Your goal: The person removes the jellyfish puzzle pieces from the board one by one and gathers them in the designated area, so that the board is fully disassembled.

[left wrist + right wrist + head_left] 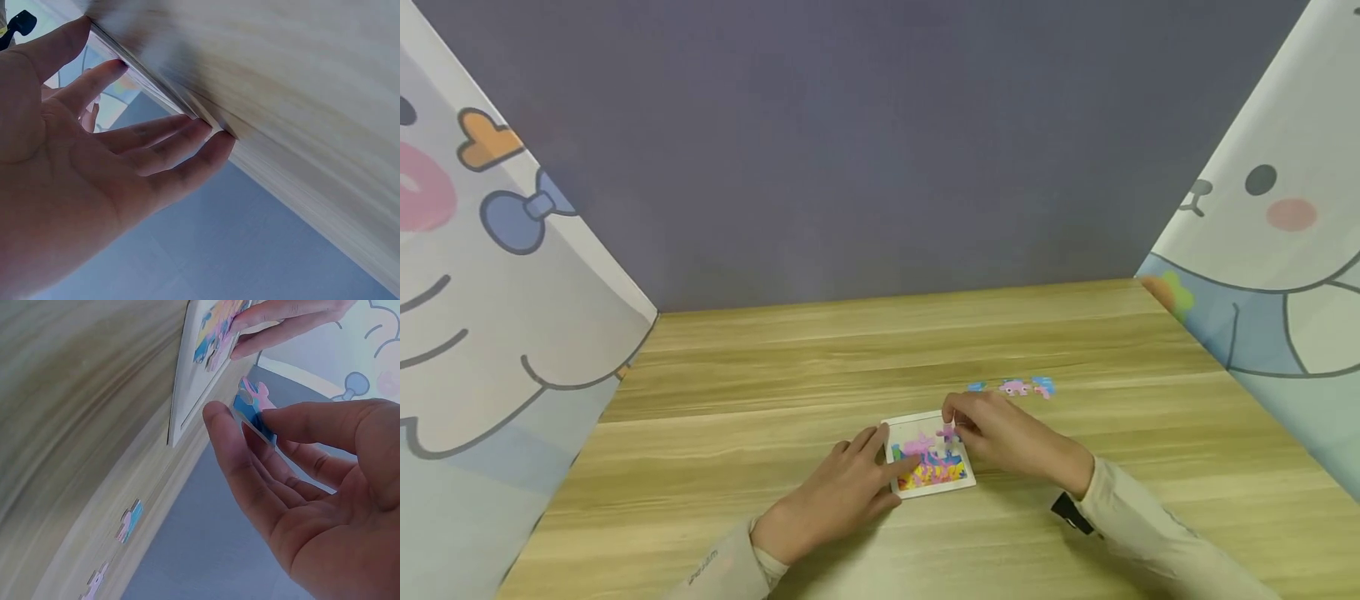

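A white-framed jigsaw puzzle tray (936,492) lies on the table, its lower part filled with colourful joined pieces (934,475). My left hand (841,487) is spread along the tray's left side, with the index finger resting on the joined pieces. In the left wrist view its fingertips (220,145) touch the tray edge and tabletop. Over the tray's upper right corner, my right hand (1011,437) pinches a puzzle piece (255,419), blue and pink, between thumb and fingers. The right wrist view shows this piece held apart from the tray.
Several loose puzzle pieces (1015,387) lie beyond the tray, to the right. A dark wall (880,167) rises behind the wooden table (737,375). Cartoon-printed panels (1262,275) stand on both sides. A black object (1072,512) shows beside the right sleeve.
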A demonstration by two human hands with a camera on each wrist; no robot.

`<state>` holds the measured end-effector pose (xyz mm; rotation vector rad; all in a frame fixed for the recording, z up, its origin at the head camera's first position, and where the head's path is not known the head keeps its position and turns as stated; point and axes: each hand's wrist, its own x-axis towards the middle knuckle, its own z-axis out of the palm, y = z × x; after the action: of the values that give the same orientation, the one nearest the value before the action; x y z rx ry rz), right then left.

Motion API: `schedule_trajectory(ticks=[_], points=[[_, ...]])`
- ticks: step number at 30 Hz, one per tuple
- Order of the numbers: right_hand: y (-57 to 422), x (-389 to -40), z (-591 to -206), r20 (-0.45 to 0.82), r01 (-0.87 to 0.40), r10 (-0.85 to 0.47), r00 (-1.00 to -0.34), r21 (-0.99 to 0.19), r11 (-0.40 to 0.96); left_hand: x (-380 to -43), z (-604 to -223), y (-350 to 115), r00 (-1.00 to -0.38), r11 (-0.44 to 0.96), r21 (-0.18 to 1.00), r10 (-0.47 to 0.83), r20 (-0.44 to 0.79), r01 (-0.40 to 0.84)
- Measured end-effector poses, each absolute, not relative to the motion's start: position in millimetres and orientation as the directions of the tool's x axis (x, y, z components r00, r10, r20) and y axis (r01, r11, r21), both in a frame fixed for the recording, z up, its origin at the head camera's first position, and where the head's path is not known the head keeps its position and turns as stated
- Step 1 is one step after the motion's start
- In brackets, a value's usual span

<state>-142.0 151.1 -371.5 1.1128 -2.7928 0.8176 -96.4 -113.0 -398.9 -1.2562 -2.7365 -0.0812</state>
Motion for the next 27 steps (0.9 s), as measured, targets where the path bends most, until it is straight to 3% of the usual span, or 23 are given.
schedule_trajectory(ticks=[9,19,27], points=[[155.8,-146.5,-368.0,0.198,-0.626,-0.621,-0.758,-0.487,0.609,-98.0,-400.8,-113.9,-0.652,0.656,0.007,0.748,0.119,0.754],[175.8,-143.0,-362.1,0.253,-0.598,-0.545,-0.8,-0.424,0.68,-97.5,-399.4,-112.4,-0.657,0.662,-0.007,0.745,0.119,0.75],[206.8,-137.4,-368.8,0.23,-0.548,-0.509,-0.83,-0.51,0.663,-95.4,-399.0,-113.4,-0.646,0.652,-0.006,0.752,0.13,0.758]])
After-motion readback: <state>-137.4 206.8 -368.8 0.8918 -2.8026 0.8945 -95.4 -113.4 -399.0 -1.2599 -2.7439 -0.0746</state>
